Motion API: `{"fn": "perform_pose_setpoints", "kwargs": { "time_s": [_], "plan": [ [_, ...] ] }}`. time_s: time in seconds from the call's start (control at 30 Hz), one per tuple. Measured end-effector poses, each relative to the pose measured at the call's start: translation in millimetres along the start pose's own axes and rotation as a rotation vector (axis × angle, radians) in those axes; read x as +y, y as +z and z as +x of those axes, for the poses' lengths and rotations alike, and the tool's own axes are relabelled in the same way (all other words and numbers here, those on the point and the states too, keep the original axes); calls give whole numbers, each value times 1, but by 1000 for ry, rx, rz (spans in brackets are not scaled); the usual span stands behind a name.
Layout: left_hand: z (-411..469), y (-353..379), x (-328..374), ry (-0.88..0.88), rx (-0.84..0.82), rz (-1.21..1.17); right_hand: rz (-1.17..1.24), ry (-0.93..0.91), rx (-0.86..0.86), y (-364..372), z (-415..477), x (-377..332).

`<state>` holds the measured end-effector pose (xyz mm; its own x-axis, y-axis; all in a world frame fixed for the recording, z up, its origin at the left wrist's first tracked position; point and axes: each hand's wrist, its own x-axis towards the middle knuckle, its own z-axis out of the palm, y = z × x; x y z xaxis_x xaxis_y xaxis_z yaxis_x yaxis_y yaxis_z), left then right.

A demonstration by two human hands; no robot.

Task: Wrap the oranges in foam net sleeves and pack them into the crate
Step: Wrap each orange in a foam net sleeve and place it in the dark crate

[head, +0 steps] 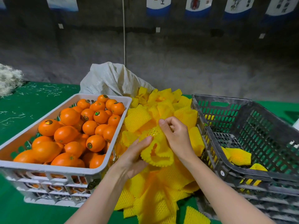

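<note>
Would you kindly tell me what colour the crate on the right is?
The crate is dark grey, shown in the head view.

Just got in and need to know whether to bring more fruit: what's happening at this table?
A person is sleeving fruit. The left hand and right hand hold one yellow foam net sleeve, stretched over what looks like an orange, above a pile of sleeves. The white crate on the left is full of bare oranges; the dark crate on the right holds only a few wrapped ones.
</note>
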<state>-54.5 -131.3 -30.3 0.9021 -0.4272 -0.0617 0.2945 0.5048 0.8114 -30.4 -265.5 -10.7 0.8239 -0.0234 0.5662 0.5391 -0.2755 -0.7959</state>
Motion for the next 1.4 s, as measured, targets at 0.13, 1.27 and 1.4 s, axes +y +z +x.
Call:
{"fn": "perform_pose_setpoints", "kwargs": {
  "time_s": [0.13, 1.27, 1.4],
  "plan": [
    [4, -10, 1, 3, -94, -157, 118, 47, -71, -2, 8, 1],
    [28, 6, -13, 532, 657, 289, 463, 730, -66, 10, -5, 10],
    [27, 4, -7, 556, 685, 401, 519, 720, -69, 6, -6, 11]
  ]
}}
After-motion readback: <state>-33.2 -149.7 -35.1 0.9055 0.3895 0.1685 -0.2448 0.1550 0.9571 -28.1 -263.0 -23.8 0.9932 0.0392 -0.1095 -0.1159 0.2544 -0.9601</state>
